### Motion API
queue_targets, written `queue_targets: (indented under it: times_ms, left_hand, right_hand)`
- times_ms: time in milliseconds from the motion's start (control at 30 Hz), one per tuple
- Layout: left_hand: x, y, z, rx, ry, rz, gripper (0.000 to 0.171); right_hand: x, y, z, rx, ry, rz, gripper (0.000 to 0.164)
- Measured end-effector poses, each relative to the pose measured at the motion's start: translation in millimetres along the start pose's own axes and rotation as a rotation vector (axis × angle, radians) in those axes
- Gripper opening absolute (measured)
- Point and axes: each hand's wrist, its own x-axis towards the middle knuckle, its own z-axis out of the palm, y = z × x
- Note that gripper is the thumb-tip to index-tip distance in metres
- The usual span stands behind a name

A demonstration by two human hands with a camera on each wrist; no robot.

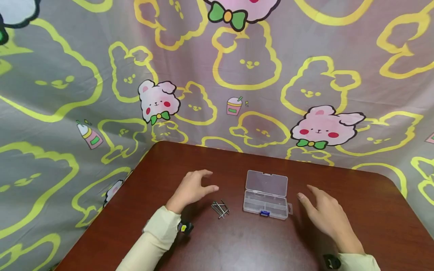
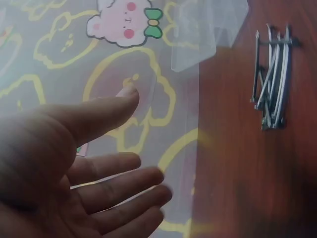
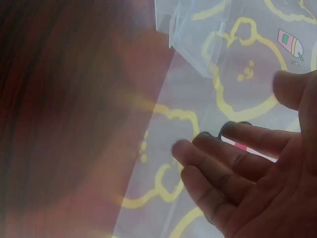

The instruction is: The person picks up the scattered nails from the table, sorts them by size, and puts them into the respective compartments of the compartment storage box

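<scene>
Both hands are free of any load: the left hand (image 1: 192, 188) hovers to the left of the clear plastic compartment case (image 1: 250, 209), and the right hand (image 1: 328, 217) to its right. Fingers on each are relaxed, thumb well apart, and neither touches the case. Loose metal nails (image 2: 284, 74) lie criss-crossed on the table (image 1: 217, 244) just left of the case, near the left hand. The case's hinged lid (image 1: 266, 183) is swung back on its far side; the blue latch (image 1: 265, 213) sits at its near edge. For lifting nails, the left hand looks better placed; pinching one by the shank should avoid dragging its neighbours. The right hand would best steady the case beside its hanging tab (image 1: 290, 209), as so light a box probably slides if knocked.
</scene>
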Motion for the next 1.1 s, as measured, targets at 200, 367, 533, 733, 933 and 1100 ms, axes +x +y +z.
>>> queue_targets:
  times_ms: [200,367,533,733,933,1100]
  left_hand:
    - [3.6,-8.3,3.8,-0.170,-0.054,-0.023,0.044]
    - [4.7,-13.7,8.0,-0.239,-0.079,-0.026,0.041]
    - [4.5,-14.5,10.8,-0.261,-0.107,-0.032,0.032]
    - [5.0,-15.8,15.7,-0.276,-0.143,-0.026,0.024]
    - [6.8,-16.3,21.6,-0.261,-0.153,-0.012,0.019]
    - [6.9,-15.2,29.4,-0.249,-0.188,-0.018,0.014]
  right_hand:
    - [4.6,-5.1,6.3,0.030,0.009,-0.014,0.066]
    - [9.2,-6.3,11.0,0.066,0.016,-0.009,0.061]
    - [11.9,-10.9,13.2,0.107,-0.039,0.043,0.063]
    - [12.5,-14.2,16.1,0.155,-0.071,0.056,0.058]
    - [12.2,-13.4,21.8,0.169,-0.060,0.054,0.050]
    - [11.0,-14.9,26.1,0.167,-0.052,0.058,0.041]
